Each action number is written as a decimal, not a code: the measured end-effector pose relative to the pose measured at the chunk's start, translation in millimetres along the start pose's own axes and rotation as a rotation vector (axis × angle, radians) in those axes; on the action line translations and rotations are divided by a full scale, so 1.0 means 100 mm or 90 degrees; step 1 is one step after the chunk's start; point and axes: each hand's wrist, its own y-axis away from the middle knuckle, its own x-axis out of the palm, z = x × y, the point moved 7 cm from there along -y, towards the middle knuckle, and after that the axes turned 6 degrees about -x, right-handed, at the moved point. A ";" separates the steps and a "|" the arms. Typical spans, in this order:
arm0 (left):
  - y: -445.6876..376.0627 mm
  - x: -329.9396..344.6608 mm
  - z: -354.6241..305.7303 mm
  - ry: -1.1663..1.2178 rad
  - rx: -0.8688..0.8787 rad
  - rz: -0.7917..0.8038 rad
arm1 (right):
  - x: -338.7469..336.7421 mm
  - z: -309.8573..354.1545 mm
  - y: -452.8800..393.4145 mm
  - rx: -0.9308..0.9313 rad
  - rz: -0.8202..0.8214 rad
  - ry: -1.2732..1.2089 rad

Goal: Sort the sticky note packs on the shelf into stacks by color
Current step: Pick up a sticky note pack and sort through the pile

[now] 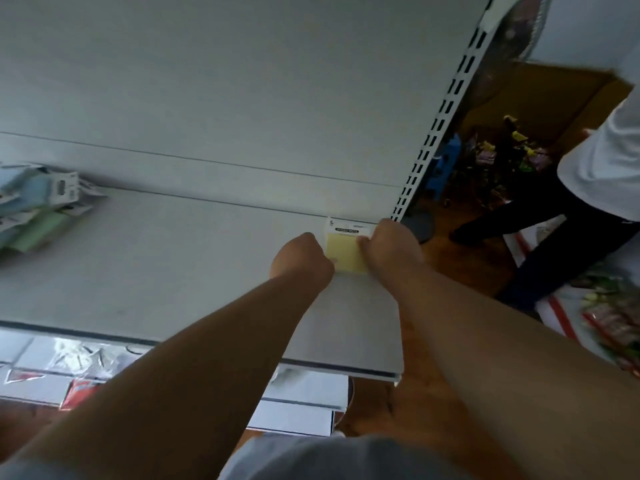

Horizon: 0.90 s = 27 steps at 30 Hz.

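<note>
Hands meet at the far right corner of a grey shelf [173, 271], one on each side of a yellow sticky note pack [344, 252] that lies flat there, its white header card with a black label pointing toward the back panel [242, 98]. The left hand [301, 259] is curled against the pack's left edge, and the right hand [391, 251] is curled against its right edge; both hands show only their backs and knuckles, so the fingers look bent onto the pack's sides, though exactly how the fingertips sit on it cannot be told. The pack rests close to where the shelf meets the back panel, just beside the slotted white upright [446, 112] at the shelf's right end. Well apart from it, at the far left of the same shelf, a loose heap of other packs [38, 209] lies jumbled, with pale blue ones on top and green ones lower down, white header cards sticking out at angles. Below the near edge of the shelf, white boxes [298, 403] and a red and white packet [81, 393] sit on lower levels. To the right, on a wooden floor [460, 271], another person in a white top and dark trousers [568, 230] stands near some colourful goods [502, 150].
</note>
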 end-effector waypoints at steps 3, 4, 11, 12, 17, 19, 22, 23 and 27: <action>0.09 -0.10 0.12 0.041 -0.004 -0.058 | -0.11 0.22 0.11 -0.082 -0.069 -0.022; 0.12 -0.16 0.20 0.049 -0.002 -0.078 | -0.13 0.32 0.15 -0.104 -0.074 -0.050; 0.35 -0.80 1.21 0.066 -0.002 -0.170 | 0.00 1.54 0.53 -0.214 -0.054 -0.195; 0.37 -0.93 1.41 0.065 -0.011 -0.180 | 0.06 1.77 0.60 -0.228 -0.045 -0.211; 0.46 -1.77 2.63 0.028 -0.066 -0.226 | 0.52 3.10 1.03 -0.266 0.010 -0.288; 0.47 -2.10 3.13 0.014 -0.084 -0.229 | 0.70 3.66 1.21 -0.287 0.031 -0.321; 0.51 -2.51 3.71 0.005 -0.112 -0.228 | 0.89 4.32 1.41 -0.319 0.059 -0.335; 0.51 -2.61 3.85 0.008 -0.118 -0.225 | 0.92 4.49 1.45 -0.322 0.066 -0.343; 0.36 -2.93 4.22 0.041 -0.137 -0.229 | 1.04 5.01 1.39 -0.329 0.085 -0.349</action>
